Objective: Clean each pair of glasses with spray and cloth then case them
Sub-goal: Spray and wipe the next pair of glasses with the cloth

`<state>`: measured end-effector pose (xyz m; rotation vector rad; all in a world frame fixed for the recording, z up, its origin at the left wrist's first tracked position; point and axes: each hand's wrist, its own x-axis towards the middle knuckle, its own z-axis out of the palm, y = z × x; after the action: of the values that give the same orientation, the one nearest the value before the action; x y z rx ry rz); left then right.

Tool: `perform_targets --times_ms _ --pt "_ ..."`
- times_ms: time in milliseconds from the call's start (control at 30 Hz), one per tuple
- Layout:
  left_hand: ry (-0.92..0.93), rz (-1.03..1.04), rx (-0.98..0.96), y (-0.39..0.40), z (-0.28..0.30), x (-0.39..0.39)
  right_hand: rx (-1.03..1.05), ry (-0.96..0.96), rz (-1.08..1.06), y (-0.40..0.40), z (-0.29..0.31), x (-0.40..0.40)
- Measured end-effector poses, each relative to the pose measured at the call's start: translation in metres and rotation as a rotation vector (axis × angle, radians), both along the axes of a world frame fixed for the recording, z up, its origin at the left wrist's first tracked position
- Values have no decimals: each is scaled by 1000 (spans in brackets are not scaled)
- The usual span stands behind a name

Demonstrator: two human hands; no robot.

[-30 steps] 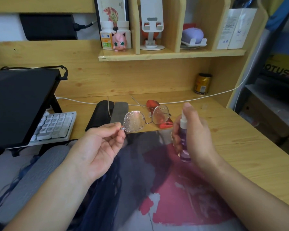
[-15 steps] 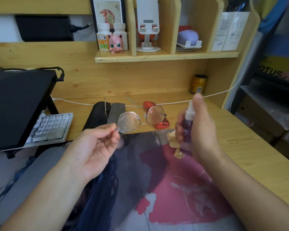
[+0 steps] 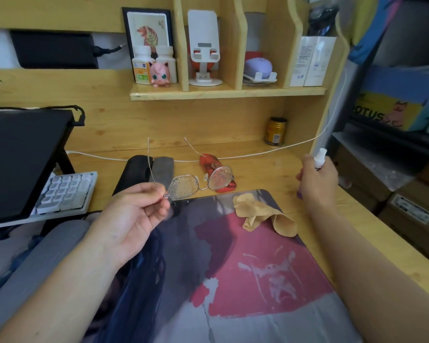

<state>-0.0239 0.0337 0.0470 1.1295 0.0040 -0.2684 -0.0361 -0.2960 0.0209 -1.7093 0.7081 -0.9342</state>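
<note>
Droplets covered both lenses of the glasses [image 3: 200,184], which the left hand [image 3: 136,216] held up above the far edge of the desk mat [image 3: 258,280], thumb and forefinger pinching the frame at the hinge beside the left lens. The right hand [image 3: 316,184] was out to the right over the bare wooden desk [image 3: 265,167], well apart from the glasses, its fingers curled round the spray bottle [image 3: 318,158] so that only the white nozzle and a sliver of purple body showed. The step in hand looked to be parting with the spray and going for the cloth [image 3: 263,215], which lay crumpled on the mat just below the right lens. Doing it well would mean standing the bottle upright where it would not tip, keeping the pinch on the metal hinge and off the wet glass, and then wiping each lens from both faces while the liquid was wet, supporting the rim so the thin frame did not twist. That frame was fine silver wire, its slender temples splayed up and away from the hand, and would probably bend easily. The lenses were rounded and clear, beaded with fine drops. The cloth was soft, tan and suede-like, folded into loose peaks. Behind the glasses lay a glossy red case [image 3: 214,173] and a dark, matt case [image 3: 144,169].
</note>
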Motion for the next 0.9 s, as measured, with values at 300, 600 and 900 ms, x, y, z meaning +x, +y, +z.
perform_targets --times_ms 300,600,900 --pt "-540 207 396 4 -6 1 -398 -371 -247 17 23 -26" --pt "-884 476 441 7 -8 1 -1006 544 823 48 1 -39" --pt "-1078 525 450 6 -16 2 -1080 634 756 48 30 -14"
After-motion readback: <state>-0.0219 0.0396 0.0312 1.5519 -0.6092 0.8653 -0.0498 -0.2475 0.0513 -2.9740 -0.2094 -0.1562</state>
